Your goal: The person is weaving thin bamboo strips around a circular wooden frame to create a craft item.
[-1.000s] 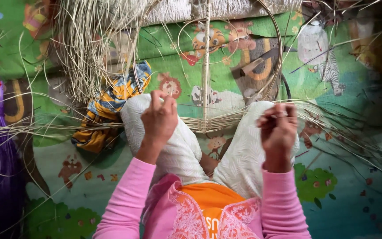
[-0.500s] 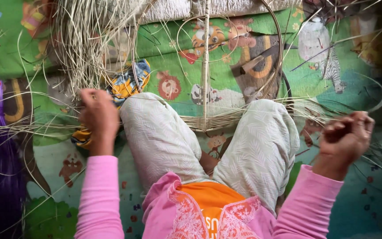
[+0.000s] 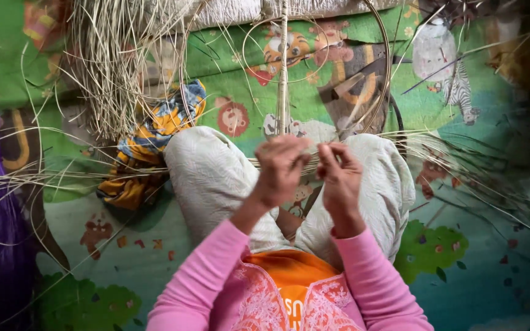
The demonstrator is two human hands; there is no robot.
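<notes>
Both hands have come back together over the lap — the left hand (image 3: 280, 165) and right hand (image 3: 338, 175) pinch thin straw strands (image 3: 437, 150), fingers curled.

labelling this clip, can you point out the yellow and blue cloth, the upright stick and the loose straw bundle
yellow and blue cloth (image 3: 148, 147), head view, on its folded middle
upright stick (image 3: 283, 67), head view, midway along the shaft
loose straw bundle (image 3: 108, 73), head view, on the dense middle of the strands

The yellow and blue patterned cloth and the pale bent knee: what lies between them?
Head view: nothing; the cloth touches the knee directly, thin straw strands crossing it.
</notes>
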